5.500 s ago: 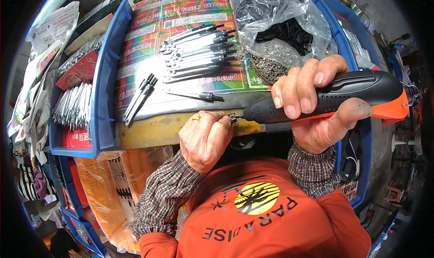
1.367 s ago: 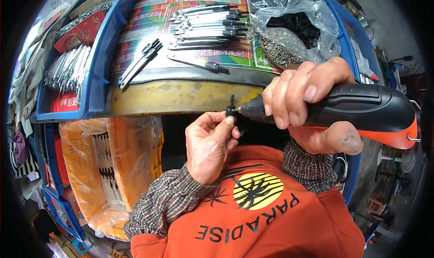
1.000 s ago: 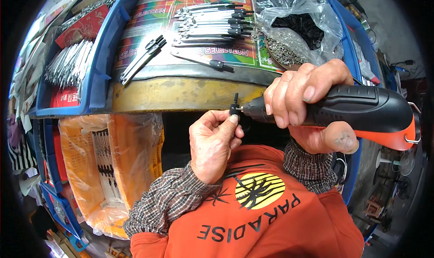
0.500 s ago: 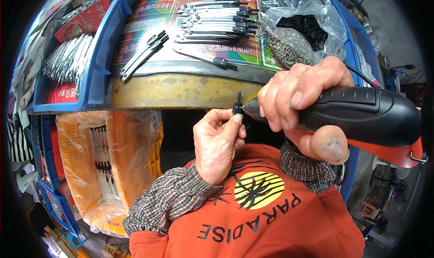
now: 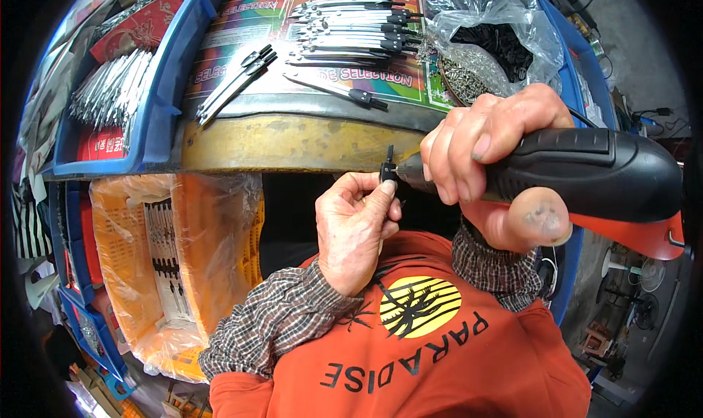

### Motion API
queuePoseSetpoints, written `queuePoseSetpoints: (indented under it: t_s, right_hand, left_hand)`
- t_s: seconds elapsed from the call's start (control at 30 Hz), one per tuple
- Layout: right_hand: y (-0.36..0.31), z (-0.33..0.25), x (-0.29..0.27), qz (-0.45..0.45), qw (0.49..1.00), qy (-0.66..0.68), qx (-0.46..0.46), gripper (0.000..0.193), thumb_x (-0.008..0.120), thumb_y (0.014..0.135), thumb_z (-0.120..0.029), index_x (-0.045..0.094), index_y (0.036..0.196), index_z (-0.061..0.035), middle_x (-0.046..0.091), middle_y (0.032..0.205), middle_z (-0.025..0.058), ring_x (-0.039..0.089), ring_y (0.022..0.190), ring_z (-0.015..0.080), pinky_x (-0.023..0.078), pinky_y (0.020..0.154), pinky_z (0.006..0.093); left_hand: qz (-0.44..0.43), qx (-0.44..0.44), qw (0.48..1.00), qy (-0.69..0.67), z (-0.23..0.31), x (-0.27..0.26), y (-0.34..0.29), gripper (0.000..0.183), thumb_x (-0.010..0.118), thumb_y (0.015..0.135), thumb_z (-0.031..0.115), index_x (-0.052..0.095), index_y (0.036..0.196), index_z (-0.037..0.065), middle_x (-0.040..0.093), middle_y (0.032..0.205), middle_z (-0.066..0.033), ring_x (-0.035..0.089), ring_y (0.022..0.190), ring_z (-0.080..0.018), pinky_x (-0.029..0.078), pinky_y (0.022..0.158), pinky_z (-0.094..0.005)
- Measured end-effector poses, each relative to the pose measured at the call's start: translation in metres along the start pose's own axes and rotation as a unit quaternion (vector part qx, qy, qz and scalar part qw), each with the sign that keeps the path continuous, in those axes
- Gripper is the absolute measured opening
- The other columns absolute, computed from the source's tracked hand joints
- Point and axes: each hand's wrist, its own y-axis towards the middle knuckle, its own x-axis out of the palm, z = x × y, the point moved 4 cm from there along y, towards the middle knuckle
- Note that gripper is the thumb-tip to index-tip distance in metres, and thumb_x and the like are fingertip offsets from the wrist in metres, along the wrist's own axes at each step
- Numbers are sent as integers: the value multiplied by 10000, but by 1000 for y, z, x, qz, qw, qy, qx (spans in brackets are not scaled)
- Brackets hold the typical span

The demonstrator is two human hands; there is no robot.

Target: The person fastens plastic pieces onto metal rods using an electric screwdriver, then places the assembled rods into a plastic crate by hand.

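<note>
My left hand (image 5: 353,231) is closed, pinching a small drawing compass by its black head (image 5: 388,171) between thumb and fingers. The rest of that compass is hidden by the hand. My right hand (image 5: 492,150) is wrapped round a black and orange electric screwdriver (image 5: 586,170), which lies nearly level and points left. Its bit meets the side of the black head. Beyond my hands, a single metal compass (image 5: 329,88) with a black head lies near the table edge. Left of it a few more compasses (image 5: 236,84) lie together, and a stacked row of compasses (image 5: 351,33) is farther back.
A blue bin (image 5: 165,117) at left holds many silver compass legs (image 5: 113,92). An orange crate (image 5: 209,271) lined with clear plastic stands below it, with compasses inside. At right are a bag of black parts (image 5: 494,48) and a bowl of small screws (image 5: 461,81). The table edge (image 5: 293,145) is curved.
Both hands and the screwdriver have shifted very slightly, with the tool's rear end a little higher. The grips are the same, and the bit is still against the compass head.
</note>
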Motion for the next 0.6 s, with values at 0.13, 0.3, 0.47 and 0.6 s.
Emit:
queuePoseSetpoints:
  t_s: [0.13, 0.3, 0.47, 0.6]
  right_hand:
    - [2, -2, -2, -29, 999, -22, 37, 605, 706, 652, -517, 441, 904, -35, 483, 610, 19, 497, 490, 129, 431, 503, 271]
    - [-2, -4, -3, 6, 1000, -11, 17, 641, 716, 624, -532, 445, 923, -35, 494, 619, 21, 508, 512, 138, 438, 532, 292]
    - [-1, -4, -4, -107, 993, -2, -47, 644, 721, 622, -530, 450, 938, -39, 502, 626, 25, 521, 550, 147, 439, 557, 300]
    - [-3, -6, 2, -82, 996, 0, -23, 628, 721, 630, -520, 444, 933, -45, 502, 634, 27, 518, 560, 143, 436, 566, 293]
  left_hand:
    - [-1, 9, 1000, 6, -3, -2, 1, 73, 525, 857, 34, 492, 886, -25, 516, 650, -47, 422, 501, -53, 324, 414, -165]
    - [-14, -12, 1000, -4, -1, -2, 2, 78, 528, 858, 42, 495, 886, -24, 519, 646, -47, 421, 493, -52, 323, 410, -165]
    - [-2, -12, 1000, 5, -1, -4, 2, 79, 528, 859, 45, 498, 883, -23, 521, 646, -45, 429, 495, -52, 324, 410, -165]
    - [-8, -10, 1000, 3, 0, -3, 2, 81, 527, 860, 49, 501, 884, -24, 526, 651, -43, 436, 500, -47, 331, 413, -161]
